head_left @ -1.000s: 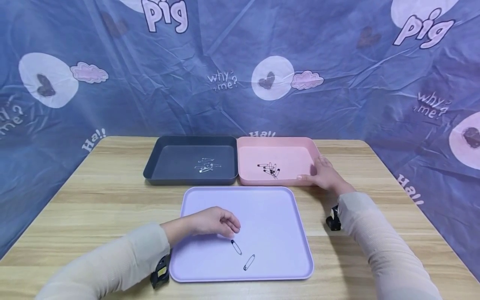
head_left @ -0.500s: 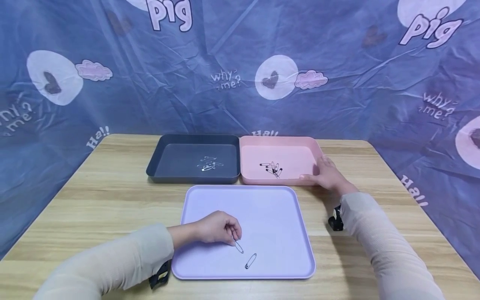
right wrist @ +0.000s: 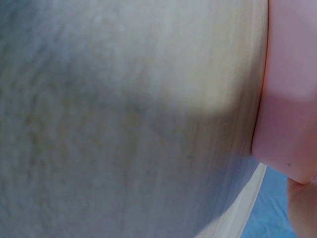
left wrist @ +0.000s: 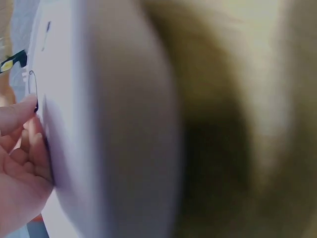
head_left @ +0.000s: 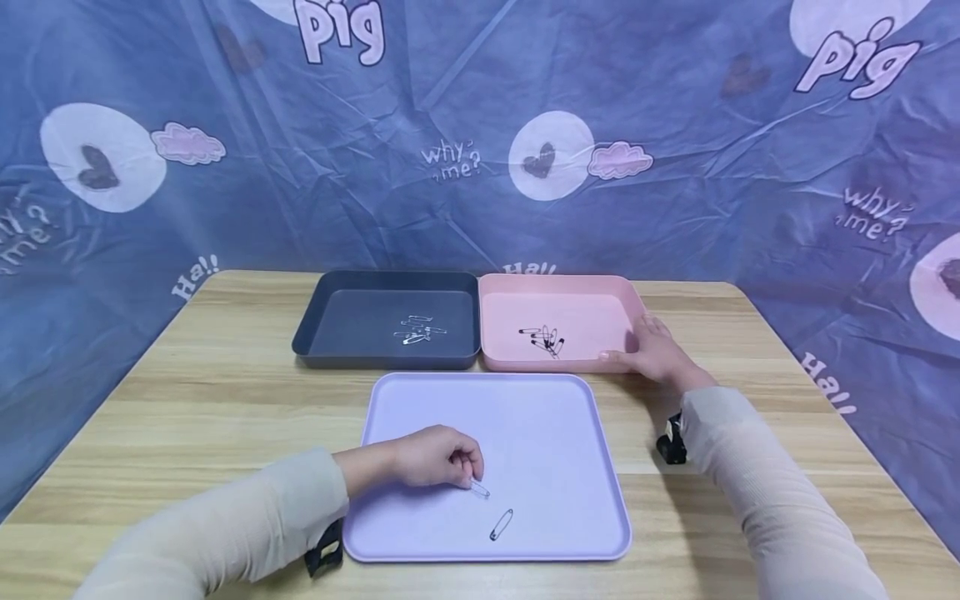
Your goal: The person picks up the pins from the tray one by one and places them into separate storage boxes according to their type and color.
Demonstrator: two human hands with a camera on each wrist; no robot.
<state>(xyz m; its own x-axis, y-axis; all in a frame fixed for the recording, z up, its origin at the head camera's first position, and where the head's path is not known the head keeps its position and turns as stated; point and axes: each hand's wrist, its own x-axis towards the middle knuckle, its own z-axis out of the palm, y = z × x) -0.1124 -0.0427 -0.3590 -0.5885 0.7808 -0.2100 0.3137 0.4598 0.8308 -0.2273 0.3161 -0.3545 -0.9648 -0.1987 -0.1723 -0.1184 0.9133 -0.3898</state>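
Note:
My left hand pinches a safety pin between thumb and fingertips, low over the lilac tray. In the left wrist view the pin juts from the fingertips, its dark head by the thumb. A second black-headed safety pin lies on the lilac tray, nearer the front. At the back right, my right hand holds the near right corner of the pink tray, thumb along the front and fingers on the right side. Several black-headed safety pins lie inside it.
Left of the pink tray and touching it stands a dark grey tray holding several silver safety pins. Both have raised walls. The wooden table ends at a printed blue cloth behind.
My left hand has come down onto the safety pin and pinched it, and the pin has tilted in the fingertips. The right hand stays on the pink tray. The head view shifted slightly.

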